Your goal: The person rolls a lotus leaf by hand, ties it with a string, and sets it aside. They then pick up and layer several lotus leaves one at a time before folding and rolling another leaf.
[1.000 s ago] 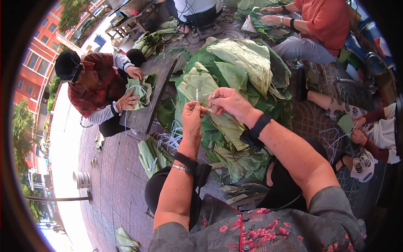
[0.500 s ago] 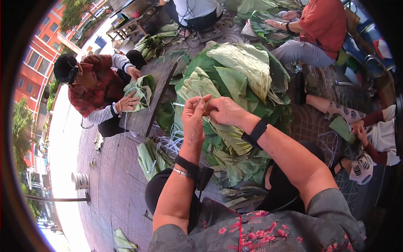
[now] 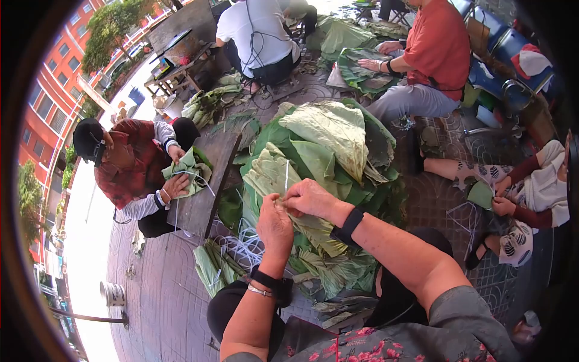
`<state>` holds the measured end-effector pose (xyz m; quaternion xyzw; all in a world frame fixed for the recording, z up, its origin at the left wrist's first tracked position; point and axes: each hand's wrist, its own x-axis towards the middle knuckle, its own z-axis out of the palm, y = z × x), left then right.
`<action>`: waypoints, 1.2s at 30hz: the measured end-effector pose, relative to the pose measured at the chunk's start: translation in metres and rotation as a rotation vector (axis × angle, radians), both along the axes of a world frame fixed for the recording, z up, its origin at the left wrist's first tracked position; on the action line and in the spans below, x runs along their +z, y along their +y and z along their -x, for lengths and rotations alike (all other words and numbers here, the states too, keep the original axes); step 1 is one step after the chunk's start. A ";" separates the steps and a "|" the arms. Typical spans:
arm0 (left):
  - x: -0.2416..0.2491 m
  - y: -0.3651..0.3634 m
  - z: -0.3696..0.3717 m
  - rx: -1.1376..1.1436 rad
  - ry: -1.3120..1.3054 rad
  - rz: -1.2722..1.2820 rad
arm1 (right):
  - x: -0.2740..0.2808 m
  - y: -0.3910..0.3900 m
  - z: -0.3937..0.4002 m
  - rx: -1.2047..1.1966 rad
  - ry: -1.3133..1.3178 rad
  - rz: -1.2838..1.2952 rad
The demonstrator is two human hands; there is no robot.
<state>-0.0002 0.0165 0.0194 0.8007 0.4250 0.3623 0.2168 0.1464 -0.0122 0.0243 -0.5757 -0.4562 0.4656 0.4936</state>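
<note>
My left hand [image 3: 275, 228] and my right hand [image 3: 312, 199] meet over the front of a large pile of big green leaves [image 3: 322, 158]. Both are closed, fingertips pinched close together on a thin white strip [image 3: 287, 174]. One end of the strip sticks up above my right fingers; the rest is hidden in the fingers. A pale, wrinkled leaf [image 3: 270, 170] lies just behind the hands, and dried leaf edges show beneath them. Left of my left wrist lies a tangle of white strips [image 3: 244, 240].
Tied leaf bundles [image 3: 218, 268] lie at left. A person [image 3: 129, 160] presses a leaf packet [image 3: 192, 172] on a wooden board [image 3: 212, 196]. Another person in red [image 3: 439, 48] handles leaves. A seated person [image 3: 546, 181] holds a green packet [image 3: 480, 195]. A white bucket [image 3: 113, 294] stands left.
My hands have come lower in view, and the strip's free end now points up instead of left. The view has shifted. The person at left has moved their hands on the packet.
</note>
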 end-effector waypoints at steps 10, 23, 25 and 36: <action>-0.020 0.016 0.010 -0.200 -0.354 0.725 | -0.001 -0.003 0.004 -0.093 -0.310 -0.152; -0.023 0.021 0.007 -0.242 -0.269 0.634 | 0.009 -0.015 0.016 -0.036 -1.004 -0.456; -0.024 0.022 0.008 -0.267 -0.347 0.691 | 0.008 -0.015 0.017 -0.048 -1.022 -0.431; -0.014 0.022 0.007 -0.208 -0.308 0.816 | -0.001 -0.017 0.008 -0.118 -1.009 -0.590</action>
